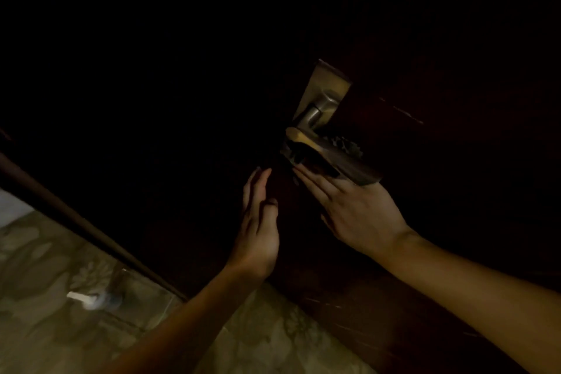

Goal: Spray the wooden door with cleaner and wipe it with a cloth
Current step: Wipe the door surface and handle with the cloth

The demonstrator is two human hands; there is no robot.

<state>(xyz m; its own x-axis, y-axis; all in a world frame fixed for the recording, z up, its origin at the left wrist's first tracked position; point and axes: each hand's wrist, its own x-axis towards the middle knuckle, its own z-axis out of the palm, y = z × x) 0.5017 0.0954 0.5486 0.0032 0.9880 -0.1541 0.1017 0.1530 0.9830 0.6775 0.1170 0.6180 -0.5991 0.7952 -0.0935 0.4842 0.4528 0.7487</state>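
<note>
1. Very low light. The dark brown wooden door (455, 176) fills most of the view, from the top left down to the lower right. Its upper half is almost black, with no grain or panel lines to make out.
2. A small jagged grey shape (349, 143) sits behind the brass lever handle (334, 155). What it is cannot be told.
3. The tall brass backplate (326, 85) is lit only along its upper part, and its lower end is hidden by the lever.
4. Both forearms are cut off by the bottom and right edges of the frame.
5. A dark brown strip (91, 222) runs diagonally along the foot of the door at the left. Below it lies mottled beige stone floor (45, 328), where a small blurred white object (83, 299) lies well apart from the hands.
6. There is bare door surface between the two hands and beneath them.
7. The left hand (261, 231) is raised edge-on near the door, left of the lever. Its fingers are straight and pressed together, with the thumb lying along the palm. Contact with the wood cannot be told.
8. The right hand (355, 212) reaches up under the lever, back of the hand toward the camera. Its fingers are straight and close together, with the tips just below the lever's near end. It holds nothing that can be seen, and whether it touches the lever is unclear.
</note>
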